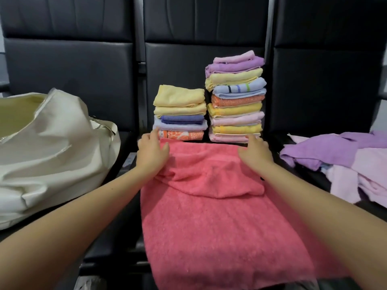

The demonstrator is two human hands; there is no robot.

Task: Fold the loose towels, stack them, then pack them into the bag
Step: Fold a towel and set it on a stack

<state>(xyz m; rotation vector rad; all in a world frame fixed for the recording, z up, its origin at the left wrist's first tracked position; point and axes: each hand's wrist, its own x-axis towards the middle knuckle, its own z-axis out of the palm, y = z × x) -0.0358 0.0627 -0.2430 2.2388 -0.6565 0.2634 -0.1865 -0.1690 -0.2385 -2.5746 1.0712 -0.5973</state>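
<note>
Coral-pink towel [209, 227] spread lengthwise over the middle black seat [129, 243], near end hanging toward the camera, far portion doubled back in a loose rumpled fold across the upper third. Left hand [151, 152] at the towel's far left corner, fingers extended and relaxed, palm down on the cloth, gripping nothing. Right hand [254, 152] at the far right corner, likewise flat with fingers reaching forward, touching the towel edge without pinching. Both forearms stretched out from the bottom corners of the view.

Just beyond the towel, against the seat back, two piles of folded towels. Shorter stack [180, 114] on the left: yellow on top, then blue-violet, then an orange patterned piece at the bottom. Taller stack [236, 97] on the right, touching or nearly touching the shorter one: pink and lilac on top, yellow, a pale blue striped piece, orange, more yellow and pink below.

Cream-white fabric bag [48, 155] slumped on the left seat, mouth open, zipper visible along the rim. Heap of loose towels [345, 164] in lilac and pale pink lying unfolded on the right seat, well apart from the hands.
</note>
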